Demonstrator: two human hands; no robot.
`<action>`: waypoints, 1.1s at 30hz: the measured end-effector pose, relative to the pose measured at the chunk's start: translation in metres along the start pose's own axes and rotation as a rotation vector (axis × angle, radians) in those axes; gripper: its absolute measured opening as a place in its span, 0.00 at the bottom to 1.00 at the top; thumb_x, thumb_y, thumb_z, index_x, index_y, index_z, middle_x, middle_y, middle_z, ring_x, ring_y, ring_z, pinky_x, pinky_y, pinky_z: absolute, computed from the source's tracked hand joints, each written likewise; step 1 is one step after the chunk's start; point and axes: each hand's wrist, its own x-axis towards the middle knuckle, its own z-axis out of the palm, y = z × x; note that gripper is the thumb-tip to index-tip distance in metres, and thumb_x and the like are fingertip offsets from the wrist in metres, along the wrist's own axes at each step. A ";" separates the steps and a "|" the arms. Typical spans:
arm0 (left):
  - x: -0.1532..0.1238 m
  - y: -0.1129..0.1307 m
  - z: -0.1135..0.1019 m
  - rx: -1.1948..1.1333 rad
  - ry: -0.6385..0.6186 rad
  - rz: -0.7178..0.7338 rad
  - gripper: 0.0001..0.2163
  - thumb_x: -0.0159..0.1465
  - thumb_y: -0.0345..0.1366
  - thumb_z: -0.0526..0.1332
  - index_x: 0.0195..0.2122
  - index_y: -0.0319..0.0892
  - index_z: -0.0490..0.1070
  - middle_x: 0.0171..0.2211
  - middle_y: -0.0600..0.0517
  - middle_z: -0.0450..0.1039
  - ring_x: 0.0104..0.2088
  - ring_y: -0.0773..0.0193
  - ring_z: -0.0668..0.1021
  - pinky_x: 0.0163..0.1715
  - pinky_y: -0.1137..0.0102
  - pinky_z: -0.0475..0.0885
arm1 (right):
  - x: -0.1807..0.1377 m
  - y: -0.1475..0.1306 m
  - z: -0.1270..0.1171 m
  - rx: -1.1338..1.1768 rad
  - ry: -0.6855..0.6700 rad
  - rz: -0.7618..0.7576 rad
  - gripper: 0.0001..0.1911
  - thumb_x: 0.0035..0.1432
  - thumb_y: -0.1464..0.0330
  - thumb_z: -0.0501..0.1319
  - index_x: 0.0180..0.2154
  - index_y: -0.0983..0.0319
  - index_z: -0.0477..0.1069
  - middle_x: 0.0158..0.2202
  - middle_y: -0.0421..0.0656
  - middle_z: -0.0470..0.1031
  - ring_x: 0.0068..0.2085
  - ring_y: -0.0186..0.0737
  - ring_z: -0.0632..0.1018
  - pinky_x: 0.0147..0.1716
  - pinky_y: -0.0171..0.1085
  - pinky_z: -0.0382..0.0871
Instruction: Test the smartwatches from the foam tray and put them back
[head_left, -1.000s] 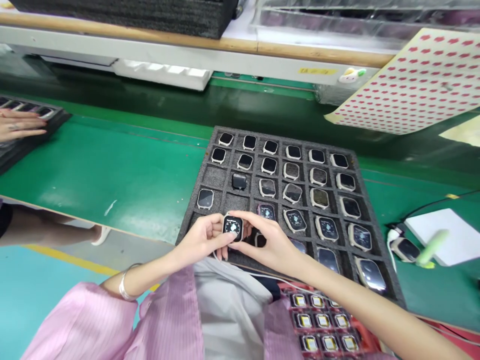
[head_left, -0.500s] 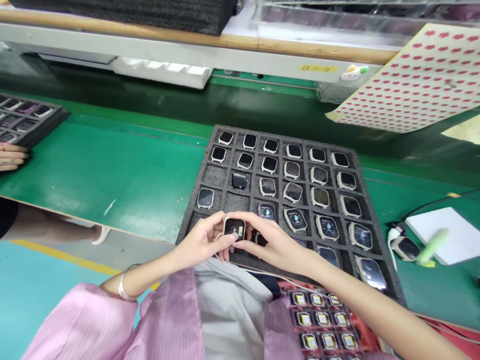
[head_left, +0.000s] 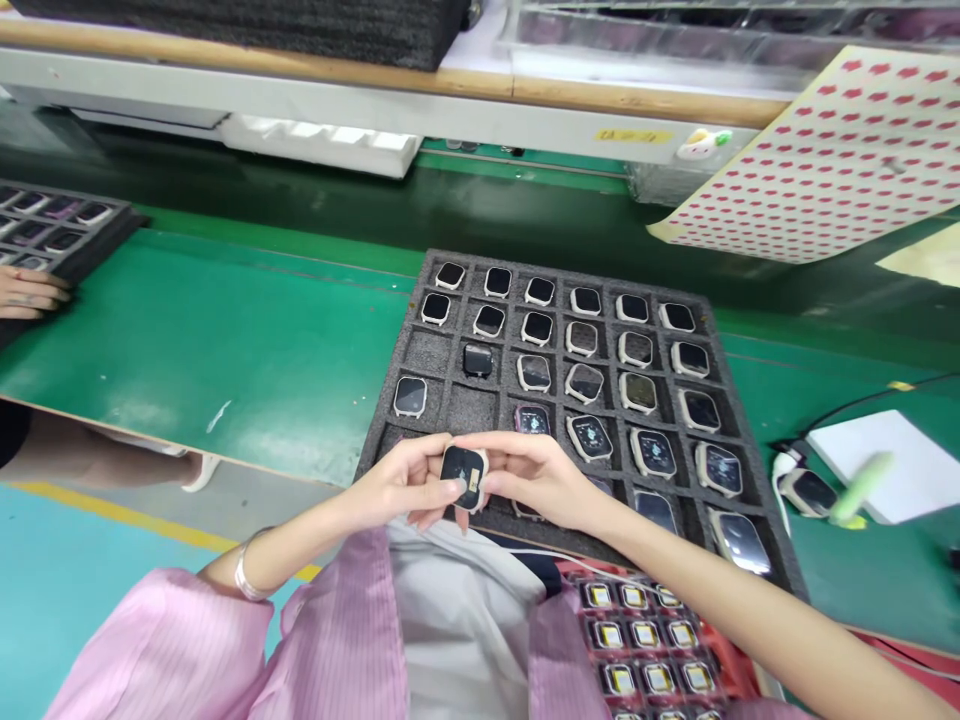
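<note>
Between both hands is a smartwatch case (head_left: 465, 474) without a strap, its dark screen facing up with a small yellowish label on it. My left hand (head_left: 409, 482) grips its left side, thumb resting on the screen's lower edge. From the right, my right hand (head_left: 540, 478) pinches the case, with its thumb at the side edge. Below them lies a grey foam tray (head_left: 471, 404) with rows of compartments, most bearing a watch case. A few screens, like that of one watch (head_left: 589, 437), are lit. Part of the tray's near left is hidden by my hands.
At right on the green bench (head_left: 285, 340) are a white box (head_left: 892, 465), a light green pen-like object (head_left: 862, 490) and a cabled watch (head_left: 810, 492). A red tray (head_left: 727, 660) of watch parts sits low beside me. Another person's hand (head_left: 30, 292) touches a second foam tray (head_left: 112, 225).
The watch case has tilted and turned a little in my hands, moving slightly down. My right fingers have shifted along its top edge. The other person's hand has slid slightly right.
</note>
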 end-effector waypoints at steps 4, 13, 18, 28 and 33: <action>0.000 0.000 0.002 0.017 0.021 0.001 0.16 0.61 0.43 0.64 0.43 0.37 0.67 0.29 0.48 0.75 0.14 0.77 0.65 0.12 0.79 0.56 | 0.001 -0.002 -0.001 -0.023 -0.011 0.019 0.20 0.59 0.65 0.64 0.53 0.62 0.69 0.32 0.41 0.76 0.31 0.35 0.78 0.33 0.35 0.74; 0.002 -0.003 0.014 0.183 0.220 0.055 0.13 0.62 0.43 0.62 0.42 0.40 0.63 0.26 0.56 0.68 0.15 0.76 0.64 0.13 0.80 0.59 | -0.002 -0.013 -0.001 -0.741 0.026 -0.168 0.30 0.55 0.65 0.67 0.58 0.57 0.62 0.49 0.46 0.74 0.41 0.43 0.77 0.41 0.40 0.74; 0.002 -0.001 0.017 0.196 0.242 0.074 0.11 0.63 0.40 0.61 0.39 0.40 0.63 0.27 0.57 0.67 0.16 0.77 0.63 0.13 0.81 0.58 | -0.005 -0.009 0.003 -0.881 0.072 -0.229 0.28 0.58 0.67 0.65 0.58 0.57 0.61 0.52 0.47 0.72 0.48 0.47 0.75 0.46 0.44 0.72; 0.005 0.003 0.015 0.118 0.204 -0.003 0.15 0.63 0.45 0.60 0.39 0.37 0.62 0.23 0.53 0.71 0.12 0.77 0.62 0.11 0.79 0.53 | -0.003 -0.011 0.005 -0.677 0.129 -0.131 0.27 0.57 0.67 0.66 0.57 0.59 0.63 0.42 0.43 0.76 0.31 0.36 0.75 0.34 0.36 0.74; 0.008 0.007 0.013 0.117 0.181 -0.038 0.14 0.64 0.45 0.58 0.36 0.37 0.63 0.23 0.49 0.74 0.11 0.77 0.61 0.10 0.79 0.50 | 0.000 -0.013 0.007 -0.634 0.169 -0.058 0.23 0.57 0.65 0.65 0.54 0.62 0.66 0.32 0.40 0.75 0.29 0.36 0.74 0.32 0.36 0.72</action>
